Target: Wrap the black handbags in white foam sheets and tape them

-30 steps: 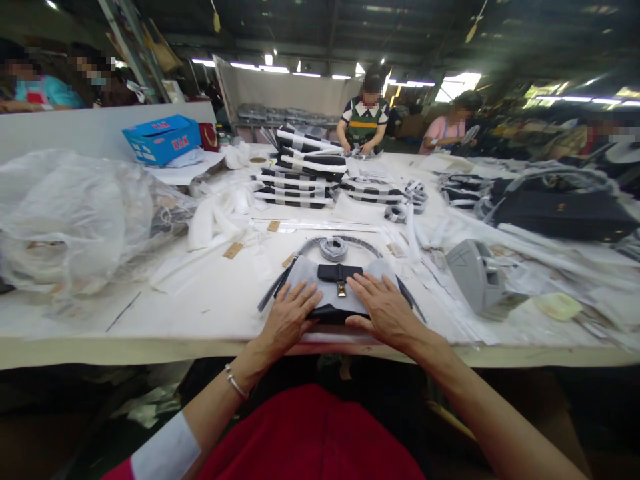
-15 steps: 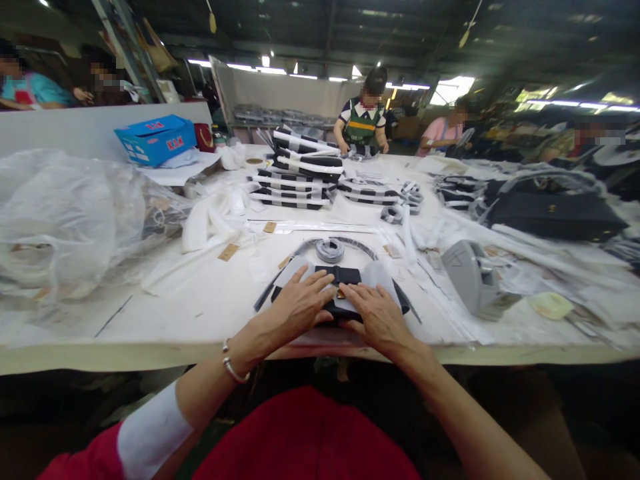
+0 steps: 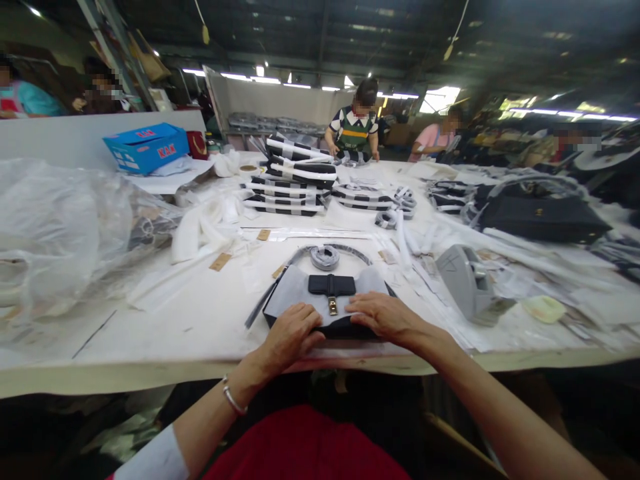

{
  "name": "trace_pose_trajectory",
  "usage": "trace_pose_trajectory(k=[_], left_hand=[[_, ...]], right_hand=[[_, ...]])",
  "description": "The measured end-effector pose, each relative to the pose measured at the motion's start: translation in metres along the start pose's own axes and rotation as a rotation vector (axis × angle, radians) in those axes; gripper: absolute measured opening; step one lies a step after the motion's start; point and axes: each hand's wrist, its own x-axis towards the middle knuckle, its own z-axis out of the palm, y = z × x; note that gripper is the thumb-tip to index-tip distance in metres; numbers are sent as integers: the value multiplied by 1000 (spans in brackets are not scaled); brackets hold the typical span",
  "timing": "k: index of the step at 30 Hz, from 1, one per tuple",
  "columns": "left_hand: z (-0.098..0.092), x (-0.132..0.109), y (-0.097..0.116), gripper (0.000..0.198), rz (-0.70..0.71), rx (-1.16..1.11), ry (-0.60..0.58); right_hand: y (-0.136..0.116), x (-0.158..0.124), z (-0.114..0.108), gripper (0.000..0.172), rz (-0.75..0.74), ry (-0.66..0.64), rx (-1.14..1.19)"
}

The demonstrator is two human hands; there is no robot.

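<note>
A black handbag (image 3: pixel 345 329) lies in front of me near the table's front edge, its flap covered by a pale sheet of wrapping paper (image 3: pixel 293 293). On the sheet rests a black tab (image 3: pixel 333 285) with a gold clasp (image 3: pixel 333 305). Behind it sit a coiled, wrapped strap (image 3: pixel 325 257) and a dark curved handle (image 3: pixel 300 255). My left hand (image 3: pixel 293 335) rests on the bag's front left, fingers slightly bent, thumb apart near the lower edge. Fingers stretched out, my right hand (image 3: pixel 385 317) lies on the sheet just right of the clasp.
Wrapped black bags (image 3: pixel 293 177) are stacked further back. A grey tape dispenser (image 3: pixel 463 283) stands at right, near a large black bag (image 3: pixel 543 210). Clear plastic (image 3: pixel 60 233) heaps at left, before a blue box (image 3: pixel 147 150). A co-worker (image 3: pixel 355 127) stands across the table (image 3: pixel 165 333).
Both hands have drawn back toward me and apart, so the clasp and more of the paper now show. The view has shifted slightly.
</note>
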Motion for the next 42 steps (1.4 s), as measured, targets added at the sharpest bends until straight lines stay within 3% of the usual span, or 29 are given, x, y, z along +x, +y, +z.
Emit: trace_pose_trajectory(k=[4, 7, 9, 12, 14, 17, 20, 26, 28, 30, 33, 35, 37, 39, 42], left_hand=[[-7, 5, 2, 23, -61, -53, -35], [-7, 4, -3, 40, -169, -51, 54], [-8, 3, -10, 37, -239, -112, 68], [-16, 7, -22, 25, -281, -216, -4], [-22, 11, -23, 19, -234, -128, -55], [-27, 15, -13, 19, -67, 205, -93], [-26, 12, -1, 21, 94, 419, -14], [-9, -12, -5, 20, 318, 457, 135], [-2, -18, -7, 22, 316, 456, 121], [2, -19, -3, 26, 258, 487, 60], [2, -14, 9, 29, 163, 535, -74], [1, -10, 18, 28, 126, 534, -142], [1, -8, 25, 29, 89, 523, -184], [0, -8, 28, 29, 46, 505, -200], [-8, -9, 29, 31, -37, 417, -216]], right_hand=[[9, -1, -14, 38, -78, 25, -54], [14, -5, -22, 40, -157, 64, -157], [20, -9, -22, 41, -188, 85, -169], [29, -16, -12, 42, -170, 121, -130], [32, -22, 1, 43, -134, 163, -99], [34, -30, 19, 47, -72, 241, -63], [32, -36, 30, 52, -12, 316, -41], [28, -39, 41, 66, 160, 420, -66], [27, -39, 42, 67, 219, 378, -110], [24, -40, 34, 66, 273, 255, -154], [14, -38, 6, 53, 322, 76, -214], [-2, -31, -15, 49, 285, 86, -265], [-23, -20, -26, 59, 199, 144, -295], [-45, -6, -20, 68, 115, 140, -284], [-62, 8, 16, 77, 110, 41, -252]])
